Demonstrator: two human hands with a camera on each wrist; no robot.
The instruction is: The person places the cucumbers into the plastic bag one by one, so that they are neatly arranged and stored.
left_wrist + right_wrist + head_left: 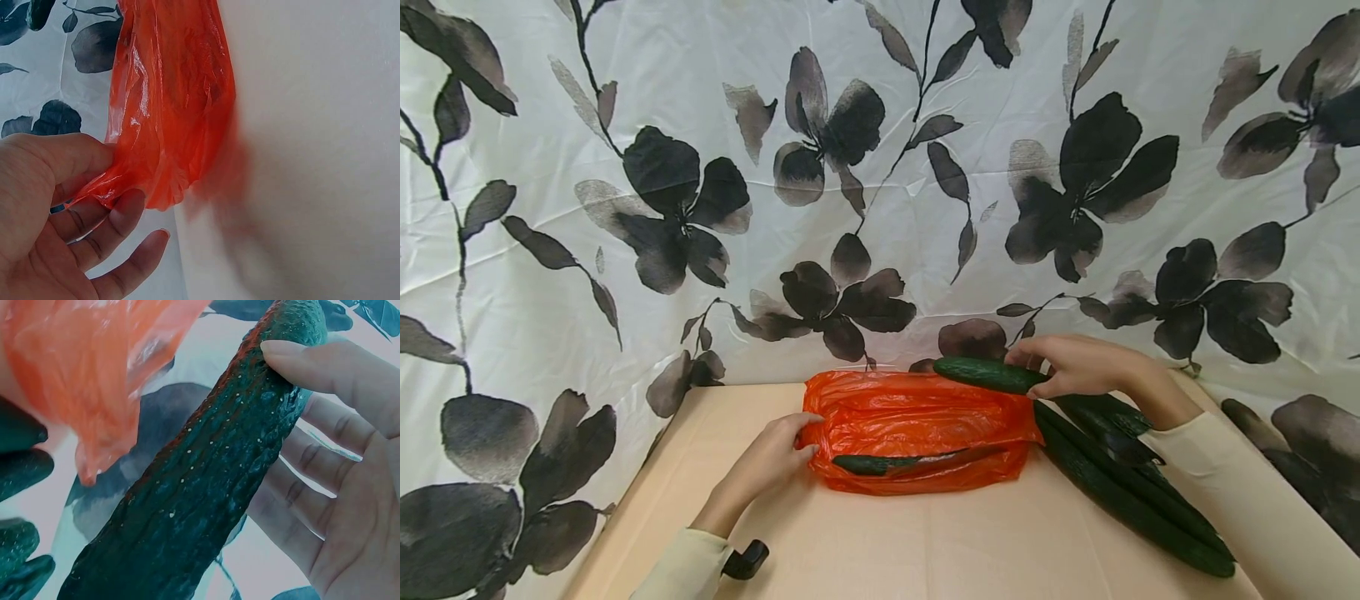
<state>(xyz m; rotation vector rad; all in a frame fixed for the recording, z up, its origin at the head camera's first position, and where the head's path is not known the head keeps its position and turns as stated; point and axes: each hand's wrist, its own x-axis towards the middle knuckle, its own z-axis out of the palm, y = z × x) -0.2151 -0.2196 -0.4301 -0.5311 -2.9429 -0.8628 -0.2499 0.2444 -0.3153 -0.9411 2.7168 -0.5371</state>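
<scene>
A crinkled red plastic bag (917,417) lies on the table, with a dark green cucumber (872,465) showing at its near side. My left hand (760,467) pinches the bag's left end between thumb and fingers; in the left wrist view the gathered plastic (115,184) runs between them. Over the bag's far right corner, my right hand (1078,364) holds another cucumber (981,373) by its right end. The right wrist view shows the thumb on top of this bumpy cucumber (187,469) and the fingers beneath it.
Several more cucumbers (1135,508) lie slanting on the table to the right of the bag, partly under the right forearm. Behind the table (940,542) hangs a white cloth (925,217) with dark flowers. A black strap (747,560) shows at the left wrist.
</scene>
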